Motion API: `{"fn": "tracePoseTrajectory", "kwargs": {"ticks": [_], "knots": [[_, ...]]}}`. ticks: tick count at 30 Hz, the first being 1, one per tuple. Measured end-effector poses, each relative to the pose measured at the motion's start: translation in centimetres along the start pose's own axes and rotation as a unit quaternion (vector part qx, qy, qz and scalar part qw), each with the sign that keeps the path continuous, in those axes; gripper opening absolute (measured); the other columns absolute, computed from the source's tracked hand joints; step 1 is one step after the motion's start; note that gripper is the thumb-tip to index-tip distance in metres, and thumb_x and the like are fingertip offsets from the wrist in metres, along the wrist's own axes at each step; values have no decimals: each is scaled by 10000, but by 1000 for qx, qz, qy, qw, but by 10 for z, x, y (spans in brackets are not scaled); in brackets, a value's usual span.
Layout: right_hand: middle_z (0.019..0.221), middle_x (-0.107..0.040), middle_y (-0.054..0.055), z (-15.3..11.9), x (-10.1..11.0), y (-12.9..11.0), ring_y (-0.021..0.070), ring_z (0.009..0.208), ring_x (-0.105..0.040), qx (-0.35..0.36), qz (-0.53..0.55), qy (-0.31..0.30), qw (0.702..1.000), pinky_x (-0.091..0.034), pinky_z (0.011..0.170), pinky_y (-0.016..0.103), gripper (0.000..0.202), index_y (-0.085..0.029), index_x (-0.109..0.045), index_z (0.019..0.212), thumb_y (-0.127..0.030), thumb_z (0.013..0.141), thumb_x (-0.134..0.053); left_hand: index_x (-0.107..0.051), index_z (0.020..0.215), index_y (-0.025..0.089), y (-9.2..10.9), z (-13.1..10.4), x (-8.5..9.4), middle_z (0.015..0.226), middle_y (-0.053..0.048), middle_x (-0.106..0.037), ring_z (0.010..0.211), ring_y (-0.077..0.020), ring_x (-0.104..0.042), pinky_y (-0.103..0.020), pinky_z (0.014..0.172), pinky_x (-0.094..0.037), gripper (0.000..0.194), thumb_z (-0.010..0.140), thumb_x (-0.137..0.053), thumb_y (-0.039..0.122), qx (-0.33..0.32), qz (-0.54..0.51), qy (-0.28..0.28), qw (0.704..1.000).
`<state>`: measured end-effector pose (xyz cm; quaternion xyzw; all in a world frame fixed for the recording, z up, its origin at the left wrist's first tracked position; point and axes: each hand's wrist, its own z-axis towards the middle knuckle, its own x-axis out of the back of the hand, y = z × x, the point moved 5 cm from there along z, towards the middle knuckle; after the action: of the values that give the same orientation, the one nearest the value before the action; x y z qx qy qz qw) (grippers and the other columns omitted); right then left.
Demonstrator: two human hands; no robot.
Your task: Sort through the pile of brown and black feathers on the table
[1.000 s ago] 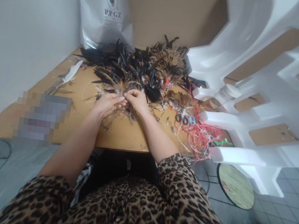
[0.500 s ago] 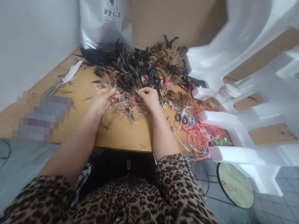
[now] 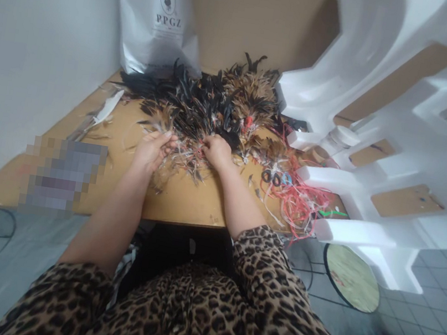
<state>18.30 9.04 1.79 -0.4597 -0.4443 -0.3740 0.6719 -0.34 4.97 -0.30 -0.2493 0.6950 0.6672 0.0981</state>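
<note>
A heap of black and brown feathers (image 3: 212,101) lies on a low wooden table (image 3: 185,201). My left hand (image 3: 151,149) grips a small bunch of feathers (image 3: 162,122) at the heap's near left edge. My right hand (image 3: 217,151) rests with curled fingers on the quill ends in the middle of the heap, pinching at feathers there. The two hands are about a hand's width apart.
A silver bag (image 3: 156,14) leans on the cardboard wall behind. White foam packing (image 3: 385,124) crowds the right side. Red and white strings (image 3: 298,198) and small dark rings (image 3: 272,177) lie right of my hands. A white feather (image 3: 107,107) lies at the left.
My hands were joined at one bunch; they have drawn apart. The right hand went right into the heap, then came back a little toward the middle. The left hand keeps its bunch.
</note>
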Motion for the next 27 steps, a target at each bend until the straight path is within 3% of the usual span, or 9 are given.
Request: {"fn": "tracePoseTrajectory", "kwargs": {"ticks": [4,8,12,16,21,27], "knots": [[984,-625,77,1,0,-2,211,926,-593,2,-12,18,1000,-430,781,306,249,-232,-694,954,-241,847,-470,-636,693,120,0,0,1,674,-35,-673,529,-52,-590,-120,434,-399,113,719,-705,206,0,4,3,1000],[947,-622,58,4,3,6,179,876,-582,-19,73,60,995,-422,767,284,212,-205,-684,866,-250,835,-479,-624,682,129,0,1,1,673,-32,-674,532,-56,-597,-121,436,-397,120,713,-713,204,1,5,3,1000],[875,-644,31,10,4,20,143,815,-573,-29,226,123,966,-418,768,255,178,-168,-671,822,-246,796,-513,-623,692,122,-1,1,1,668,-31,-672,526,-54,-599,-119,438,-403,119,721,-709,199,2,-2,4,1000],[782,-644,13,13,5,24,123,715,-559,-4,338,150,929,-427,733,249,189,-142,-663,814,-264,794,-519,-632,736,108,-2,2,1,691,-37,-685,533,-58,-612,-115,432,-413,74,748,-681,162,18,-32,-5,999],[863,-612,26,0,24,5,128,781,-549,82,277,201,936,-426,764,252,151,-164,-664,817,-252,817,-541,-639,783,99,-6,1,-1,791,-77,-717,582,-77,-647,-124,466,-466,7,776,-639,99,69,-64,-31,995],[987,-584,66,-14,35,-18,156,952,-528,193,154,200,948,-399,855,273,237,-191,-674,928,-282,903,-457,-646,763,86,-6,-8,-10,770,-101,-716,620,-112,-678,-124,479,-484,88,815,-577,68,125,-59,-83,987]]}}
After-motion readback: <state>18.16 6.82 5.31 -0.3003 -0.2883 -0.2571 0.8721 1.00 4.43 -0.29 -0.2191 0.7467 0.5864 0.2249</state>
